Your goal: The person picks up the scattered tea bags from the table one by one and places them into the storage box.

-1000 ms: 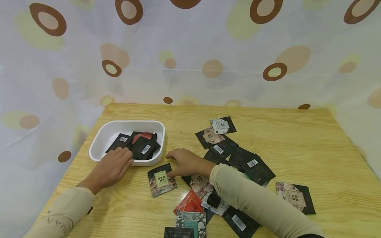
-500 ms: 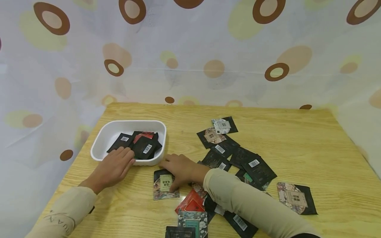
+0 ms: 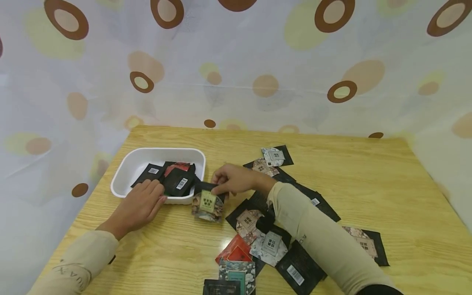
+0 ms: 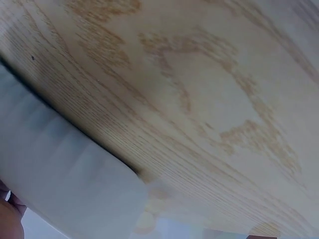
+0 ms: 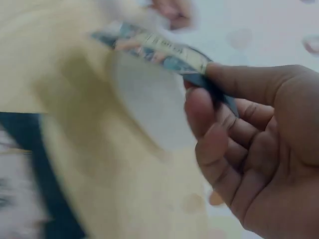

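My right hand (image 3: 232,180) pinches the top edge of a patterned sachet (image 3: 207,203) with a green label and holds it lifted just off the table, beside the white tray's near right corner. In the blurred right wrist view, the thumb and fingers (image 5: 219,124) clamp that sachet (image 5: 154,47). My left hand (image 3: 138,205) rests flat on the table with its fingertips against the front rim of the white tray (image 3: 125,164). The tray holds several black sachets (image 3: 177,180) and a red one.
Several loose sachets (image 3: 273,155) lie scattered over the wooden table (image 3: 368,184) to the right of and below my right forearm, black, red and patterned. A spotted curtain hangs behind and around the table. The left wrist view shows only wood grain and the tray's wall (image 4: 60,184).
My right hand slid the green-labelled sachet along the table, then pinched it and lifted it up towards the tray's corner. The left hand has stayed at the tray's front rim.
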`<state>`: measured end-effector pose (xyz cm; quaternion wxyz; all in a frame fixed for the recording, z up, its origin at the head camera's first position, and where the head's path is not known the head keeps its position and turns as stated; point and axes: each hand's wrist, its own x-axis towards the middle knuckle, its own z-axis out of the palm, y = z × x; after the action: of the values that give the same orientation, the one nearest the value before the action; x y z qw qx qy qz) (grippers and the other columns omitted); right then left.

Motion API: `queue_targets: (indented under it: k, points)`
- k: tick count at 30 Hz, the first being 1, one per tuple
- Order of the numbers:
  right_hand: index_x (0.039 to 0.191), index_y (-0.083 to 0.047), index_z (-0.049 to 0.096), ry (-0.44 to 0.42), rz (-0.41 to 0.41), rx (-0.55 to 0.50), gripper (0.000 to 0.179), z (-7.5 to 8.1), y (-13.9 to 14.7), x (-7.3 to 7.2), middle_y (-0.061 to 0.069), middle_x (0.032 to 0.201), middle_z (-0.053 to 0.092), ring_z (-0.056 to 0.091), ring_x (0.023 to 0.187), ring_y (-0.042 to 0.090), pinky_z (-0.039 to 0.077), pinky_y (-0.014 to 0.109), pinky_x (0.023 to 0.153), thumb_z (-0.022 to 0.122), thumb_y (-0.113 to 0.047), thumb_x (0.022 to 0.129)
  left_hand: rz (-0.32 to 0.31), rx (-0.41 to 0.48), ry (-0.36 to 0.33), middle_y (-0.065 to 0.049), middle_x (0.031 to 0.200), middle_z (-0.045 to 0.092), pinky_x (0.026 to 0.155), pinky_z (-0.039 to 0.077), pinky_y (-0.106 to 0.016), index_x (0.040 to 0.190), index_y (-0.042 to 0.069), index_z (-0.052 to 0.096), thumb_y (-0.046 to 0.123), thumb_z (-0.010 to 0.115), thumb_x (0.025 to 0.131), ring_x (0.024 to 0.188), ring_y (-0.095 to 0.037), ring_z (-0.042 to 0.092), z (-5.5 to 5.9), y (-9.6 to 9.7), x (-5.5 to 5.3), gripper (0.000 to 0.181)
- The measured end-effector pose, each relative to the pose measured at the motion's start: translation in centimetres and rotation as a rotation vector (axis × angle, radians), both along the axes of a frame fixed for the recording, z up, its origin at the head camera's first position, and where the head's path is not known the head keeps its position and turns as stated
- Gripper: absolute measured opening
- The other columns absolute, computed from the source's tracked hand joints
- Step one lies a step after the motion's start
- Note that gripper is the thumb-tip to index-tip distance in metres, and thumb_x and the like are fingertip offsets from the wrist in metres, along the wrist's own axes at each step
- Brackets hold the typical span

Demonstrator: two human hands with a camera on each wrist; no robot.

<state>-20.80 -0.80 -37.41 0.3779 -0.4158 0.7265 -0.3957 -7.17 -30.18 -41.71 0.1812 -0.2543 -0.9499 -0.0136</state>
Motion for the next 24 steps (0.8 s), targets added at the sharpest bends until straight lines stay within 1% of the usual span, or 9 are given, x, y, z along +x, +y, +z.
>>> queue_targets:
  k: [3,4,6,8,10,14,16,21,24]
  points:
    - [0.108,0.0,0.065,-0.074,-0.192,-0.029,0.015,1.0,-0.4,-1.8,0.003,0.083,0.07,0.066,0.063,0.013,0.05,0.025,0.056,0.061,-0.011,0.099,0.003,0.015,0.009,-0.001,0.084,0.041,0.067,0.029,-0.028,0.089,0.01,0.044,0.036,0.03,0.108,0.076,-0.016,0.035,-0.2,0.0,0.0,0.035]
    - [0.112,0.001,0.064,-0.099,-0.26,-0.038,0.018,1.2,-0.7,-2.2,0.007,0.089,0.071,0.067,0.065,0.012,0.054,0.027,0.061,0.06,-0.011,0.099,0.006,0.02,0.008,-0.001,0.084,0.041,0.067,0.029,-0.028,0.088,0.01,0.044,0.035,0.031,0.108,0.076,-0.016,0.035,-0.3,0.0,0.0,0.034]
    - [0.121,0.002,0.061,-0.155,-0.382,-0.056,0.024,1.2,-1.7,-2.7,0.013,0.103,0.071,0.07,0.07,0.012,0.059,0.032,0.071,0.058,-0.011,0.1,0.012,0.024,0.002,-0.001,0.084,0.041,0.066,0.028,-0.028,0.088,0.011,0.044,0.033,0.034,0.107,0.076,-0.016,0.035,-0.4,0.0,0.1,0.031]
    - [0.128,0.005,0.057,-0.205,-0.451,-0.063,0.031,0.9,-2.9,-2.5,0.02,0.115,0.068,0.073,0.074,0.016,0.061,0.035,0.079,0.057,-0.008,0.1,0.012,0.03,-0.007,0.0,0.084,0.041,0.067,0.029,-0.028,0.088,0.011,0.044,0.03,0.038,0.106,0.076,-0.015,0.035,-0.6,0.0,0.1,0.027]
    - [0.133,0.007,0.054,-0.246,-0.481,-0.052,0.036,0.5,-4.1,-2.1,0.026,0.124,0.064,0.075,0.077,0.019,0.059,0.038,0.086,0.056,-0.004,0.099,0.003,0.037,-0.01,0.0,0.084,0.041,0.067,0.031,-0.028,0.088,0.011,0.044,0.027,0.042,0.105,0.076,-0.015,0.035,-0.8,0.0,0.2,0.024]
    - [0.14,0.01,0.048,-0.277,-0.497,-0.027,0.043,-0.1,-5.8,-1.1,0.031,0.131,0.059,0.076,0.088,0.028,0.06,0.029,0.079,0.055,0.003,0.098,-0.02,0.054,-0.001,0.0,0.083,0.041,0.068,0.032,-0.028,0.087,0.011,0.044,0.028,0.039,0.106,0.074,-0.015,0.034,-1.0,0.2,0.1,0.026]
    - [0.143,0.009,0.044,-0.279,-0.509,-0.028,0.047,-0.1,-6.1,-0.9,0.03,0.131,0.059,0.074,0.102,0.032,0.06,0.027,0.08,0.055,0.004,0.097,-0.029,0.056,0.006,0.0,0.083,0.041,0.068,0.033,-0.028,0.087,0.011,0.044,0.03,0.036,0.107,0.075,-0.015,0.034,-1.0,0.4,0.0,0.029]
    - [0.145,0.007,0.043,-0.262,-0.558,-0.101,0.047,0.2,-5.1,-1.1,0.026,0.13,0.06,0.067,0.114,0.034,0.055,0.037,0.097,0.051,0.002,0.098,-0.025,0.031,0.009,-0.001,0.083,0.041,0.067,0.032,-0.029,0.087,0.011,0.044,0.035,0.029,0.109,0.075,-0.016,0.035,-0.6,0.3,-0.2,0.036]
    - [0.145,0.006,0.044,-0.217,-0.548,-0.151,0.047,0.2,-4.3,-1.3,0.024,0.133,0.059,0.065,0.117,0.035,0.053,0.041,0.1,0.051,0.002,0.099,-0.013,0.016,0.006,-0.001,0.082,0.04,0.065,0.031,-0.029,0.087,0.011,0.044,0.035,0.029,0.109,0.074,-0.016,0.034,-0.2,0.0,-0.2,0.036]
